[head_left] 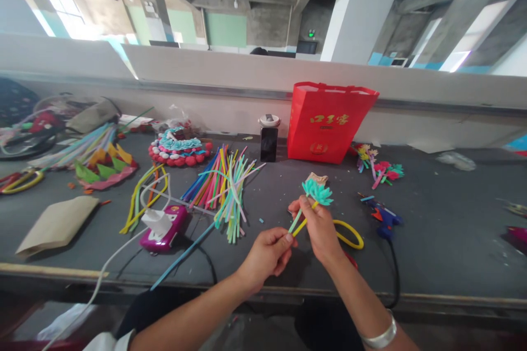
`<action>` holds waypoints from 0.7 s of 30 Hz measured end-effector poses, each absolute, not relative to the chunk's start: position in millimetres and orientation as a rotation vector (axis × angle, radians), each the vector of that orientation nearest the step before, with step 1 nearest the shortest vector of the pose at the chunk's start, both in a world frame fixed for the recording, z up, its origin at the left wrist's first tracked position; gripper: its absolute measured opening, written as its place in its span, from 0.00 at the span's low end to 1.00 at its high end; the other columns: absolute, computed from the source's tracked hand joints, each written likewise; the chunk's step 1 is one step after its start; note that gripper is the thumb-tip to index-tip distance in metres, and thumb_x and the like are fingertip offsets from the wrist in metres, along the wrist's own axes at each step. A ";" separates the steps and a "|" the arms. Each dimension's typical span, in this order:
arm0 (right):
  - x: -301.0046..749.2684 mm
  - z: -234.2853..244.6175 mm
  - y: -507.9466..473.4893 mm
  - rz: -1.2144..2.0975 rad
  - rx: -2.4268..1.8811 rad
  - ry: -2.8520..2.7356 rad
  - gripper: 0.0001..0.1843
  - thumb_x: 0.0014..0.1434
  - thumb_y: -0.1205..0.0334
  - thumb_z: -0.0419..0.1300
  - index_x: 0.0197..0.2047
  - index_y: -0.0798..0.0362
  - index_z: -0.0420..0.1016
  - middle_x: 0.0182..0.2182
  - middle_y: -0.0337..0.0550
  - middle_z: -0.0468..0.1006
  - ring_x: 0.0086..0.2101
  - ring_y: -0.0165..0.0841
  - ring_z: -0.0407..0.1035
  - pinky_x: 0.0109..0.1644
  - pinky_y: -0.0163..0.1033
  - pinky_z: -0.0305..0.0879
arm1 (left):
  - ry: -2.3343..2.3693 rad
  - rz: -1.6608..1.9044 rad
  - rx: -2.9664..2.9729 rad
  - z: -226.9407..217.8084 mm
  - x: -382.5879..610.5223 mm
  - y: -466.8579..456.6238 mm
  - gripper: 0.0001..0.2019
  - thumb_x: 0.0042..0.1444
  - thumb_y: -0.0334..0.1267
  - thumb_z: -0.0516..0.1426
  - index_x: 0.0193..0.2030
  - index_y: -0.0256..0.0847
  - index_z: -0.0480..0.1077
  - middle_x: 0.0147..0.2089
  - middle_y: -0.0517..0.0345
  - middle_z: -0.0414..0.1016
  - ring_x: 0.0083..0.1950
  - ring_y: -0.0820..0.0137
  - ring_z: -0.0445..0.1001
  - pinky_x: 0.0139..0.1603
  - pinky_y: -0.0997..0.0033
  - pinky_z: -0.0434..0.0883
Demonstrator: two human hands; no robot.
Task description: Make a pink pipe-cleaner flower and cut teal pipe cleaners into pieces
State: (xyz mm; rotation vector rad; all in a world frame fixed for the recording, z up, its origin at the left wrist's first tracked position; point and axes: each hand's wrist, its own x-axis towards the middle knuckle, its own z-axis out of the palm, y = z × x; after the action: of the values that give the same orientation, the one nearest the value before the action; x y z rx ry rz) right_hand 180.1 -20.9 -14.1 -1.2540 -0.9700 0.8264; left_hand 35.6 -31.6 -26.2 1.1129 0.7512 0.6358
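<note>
A teal flower (317, 192) with pointed petals is held up over the table in front of me. Its light green stem (295, 220) and a yellow stem (300, 227) run down from it, close together. My right hand (317, 225) is closed around the stems just under the petals. Lower down, my left hand (269, 252) pinches the stems between thumb and fingers. Behind my right wrist a yellow loop (354, 237) lies on the table, partly hidden. A small brown piece (319, 177) sits just behind the flower.
Bundled colourful sticks (234, 192) lie left of my hands, beside a purple power strip (167, 230) with a white plug. A blue glue gun (385, 216) rests at right. Farther back stand a red bag (329, 137) and a phone (269, 145). A brown envelope (57, 225) lies left.
</note>
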 end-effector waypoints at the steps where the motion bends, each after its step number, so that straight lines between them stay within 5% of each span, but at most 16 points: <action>1: 178.0 -12.5 -22.5 0.836 -1.243 -0.993 0.23 0.60 0.41 0.58 0.29 0.52 0.75 0.30 0.42 0.78 0.31 0.33 0.69 0.36 0.37 0.65 | 0.763 0.661 1.101 -26.5 35.4 -30.4 0.18 0.54 0.53 0.58 0.33 0.37 0.68 0.16 0.69 0.60 0.13 0.82 0.52 0.13 0.79 0.45; 11: 161.8 -18.2 -31.7 0.828 -1.261 -1.281 0.17 0.64 0.47 0.54 0.45 0.51 0.73 0.39 0.46 0.80 0.38 0.36 0.74 0.37 0.36 0.69 | 0.797 0.794 1.098 -27.3 32.7 -19.3 0.19 0.53 0.55 0.59 0.31 0.40 0.64 0.17 0.70 0.60 0.13 0.81 0.53 0.13 0.80 0.46; 21: 214.7 -14.4 -14.8 0.477 -1.612 -1.232 0.22 0.65 0.47 0.47 0.42 0.53 0.74 0.24 0.40 0.75 0.25 0.33 0.69 0.31 0.36 0.65 | 0.970 0.787 1.801 -18.3 15.6 -0.5 0.12 0.60 0.46 0.53 0.35 0.40 0.71 0.22 0.64 0.66 0.21 0.75 0.64 0.23 0.75 0.60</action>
State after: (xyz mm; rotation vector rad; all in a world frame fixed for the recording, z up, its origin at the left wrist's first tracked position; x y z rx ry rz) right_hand 214.7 -14.8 -14.4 -1.6122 -1.2321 0.4772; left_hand 15.6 -0.5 -18.3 1.8013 0.9703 0.7872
